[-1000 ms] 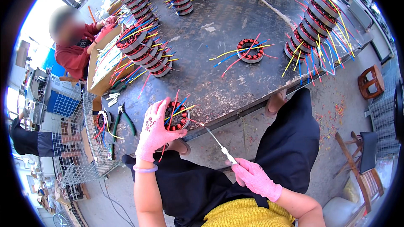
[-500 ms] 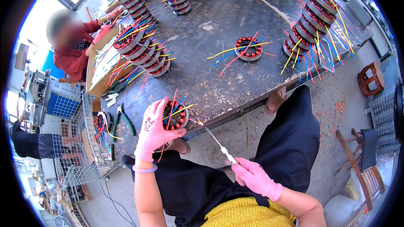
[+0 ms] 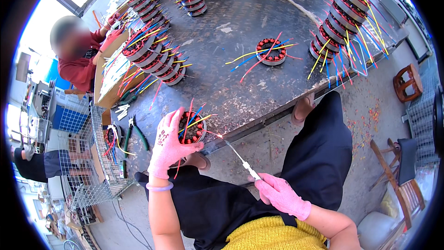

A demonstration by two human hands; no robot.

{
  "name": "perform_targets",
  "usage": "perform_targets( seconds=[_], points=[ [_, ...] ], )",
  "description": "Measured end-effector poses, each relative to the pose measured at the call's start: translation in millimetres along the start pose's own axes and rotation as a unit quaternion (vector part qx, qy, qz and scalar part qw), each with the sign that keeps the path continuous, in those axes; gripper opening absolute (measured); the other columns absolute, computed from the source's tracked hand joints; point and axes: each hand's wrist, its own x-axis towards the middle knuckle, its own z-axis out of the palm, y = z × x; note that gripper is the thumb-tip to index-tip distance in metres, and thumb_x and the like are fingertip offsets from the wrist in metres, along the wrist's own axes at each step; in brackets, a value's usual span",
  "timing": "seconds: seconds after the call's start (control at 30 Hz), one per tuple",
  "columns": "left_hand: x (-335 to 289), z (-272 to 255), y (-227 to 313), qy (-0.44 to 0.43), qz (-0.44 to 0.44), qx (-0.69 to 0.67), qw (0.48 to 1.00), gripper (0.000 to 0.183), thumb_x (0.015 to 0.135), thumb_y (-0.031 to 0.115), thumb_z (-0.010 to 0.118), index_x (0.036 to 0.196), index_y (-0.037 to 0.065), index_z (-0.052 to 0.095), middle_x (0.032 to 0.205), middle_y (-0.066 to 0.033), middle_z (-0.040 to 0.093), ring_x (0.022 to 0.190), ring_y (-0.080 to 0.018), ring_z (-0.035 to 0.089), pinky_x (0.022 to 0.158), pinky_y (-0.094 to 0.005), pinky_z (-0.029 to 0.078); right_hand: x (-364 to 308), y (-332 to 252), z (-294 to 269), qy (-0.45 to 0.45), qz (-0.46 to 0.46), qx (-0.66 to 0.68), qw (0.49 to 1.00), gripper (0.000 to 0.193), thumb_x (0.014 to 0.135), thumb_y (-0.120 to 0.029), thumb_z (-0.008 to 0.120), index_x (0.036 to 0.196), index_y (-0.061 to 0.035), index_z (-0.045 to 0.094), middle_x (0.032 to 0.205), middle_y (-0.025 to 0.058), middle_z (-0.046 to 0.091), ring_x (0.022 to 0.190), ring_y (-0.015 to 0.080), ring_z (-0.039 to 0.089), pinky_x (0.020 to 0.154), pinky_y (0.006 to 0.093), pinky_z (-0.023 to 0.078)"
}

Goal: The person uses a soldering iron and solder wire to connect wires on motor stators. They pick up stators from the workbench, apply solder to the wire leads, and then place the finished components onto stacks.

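Observation:
A ring-shaped motor stator (image 3: 200,135) with red windings and red, blue and yellow leads sits at the near table edge. My left hand (image 3: 167,146), in a pink glove, is closed around its left and near side. One red lead sticks out to the right, its end bright orange. My right hand (image 3: 281,195), also gloved in pink, grips a slim tool (image 3: 249,170) by its white handle. The tool's thin metal shaft points up and left, its tip close to that lead's end. Whether tip and lead touch, I cannot tell.
A single stator (image 3: 271,52) lies farther back on the dark table (image 3: 226,88). Stator stacks stand at right (image 3: 342,21) and left (image 3: 155,58). Green-handled pliers (image 3: 135,136) lie left of my hand, beside a wire basket (image 3: 99,157). A person (image 3: 81,60) works at far left.
The bright spot at the red lead's end has turned from yellowish to orange-red. My hands, the stator and the tool have barely shifted.

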Motion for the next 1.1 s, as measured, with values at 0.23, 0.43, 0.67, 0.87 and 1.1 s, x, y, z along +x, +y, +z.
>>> perform_targets(
  seconds=[0.23, 0.43, 0.67, 0.87, 1.1],
  points=[
    [0, 0, 2, -0.002, -0.005, 0.008, 1.000, 0.102, 0.057, 0.029, 0.090, 0.143, -0.003, 0.043, 0.135, -0.0187, 0.051, 0.127, -0.0369, 0.049, 0.109, -0.0429, 0.038, 2, 2, -2, 0.002, -0.003, 0.007, 1.000, 0.033, 0.106, -0.024, 0.048, 0.127, -0.0003, 0.058, 0.067, -0.0028, 0.044, 0.058, 0.0053, 0.044, 0.055, 0.0244, 0.038],
    [0, -1, 2, -0.002, -0.005, 0.007, 1.000, 0.102, 0.058, 0.032, 0.090, 0.142, -0.003, 0.044, 0.135, -0.0194, 0.051, 0.127, -0.0379, 0.049, 0.110, -0.0439, 0.038, 2, 1, 0, 0.000, -0.002, 0.005, 1.000, 0.033, 0.106, -0.024, 0.048, 0.127, -0.0005, 0.058, 0.068, -0.0026, 0.045, 0.059, 0.0053, 0.044, 0.055, 0.0242, 0.038],
    [0, -2, 3, -0.002, -0.003, 0.005, 1.000, 0.103, 0.057, 0.027, 0.091, 0.143, -0.004, 0.043, 0.135, -0.0184, 0.051, 0.127, -0.0361, 0.049, 0.110, -0.0416, 0.038, 1, 3, -1, -0.006, -0.003, 0.036, 0.999, 0.034, 0.106, -0.023, 0.047, 0.130, -0.0001, 0.057, 0.069, -0.0031, 0.045, 0.059, 0.0053, 0.044, 0.055, 0.0237, 0.038],
    [1, 1, 5, 0.007, 0.008, 0.024, 1.000, 0.102, 0.057, 0.028, 0.091, 0.142, -0.004, 0.045, 0.132, -0.0179, 0.053, 0.123, -0.0350, 0.052, 0.108, -0.0408, 0.040, -2, 6, -7, 0.008, 0.006, 0.076, 0.997, 0.035, 0.106, -0.022, 0.049, 0.133, -0.0002, 0.056, 0.070, -0.0047, 0.044, 0.059, 0.0055, 0.041, 0.054, 0.0231, 0.035],
    [-7, -11, -11, 0.037, -0.044, -0.327, 0.943, 0.097, 0.061, 0.039, 0.091, 0.137, -0.004, 0.049, 0.128, -0.0100, 0.057, 0.114, -0.0231, 0.057, 0.100, -0.0389, 0.045, -8, -1, -7, 0.040, -0.004, 0.136, 0.990, 0.034, 0.104, -0.019, 0.051, 0.133, -0.0010, 0.056, 0.068, -0.0048, 0.045, 0.060, 0.0056, 0.040, 0.055, 0.0216, 0.031]
  ],
)
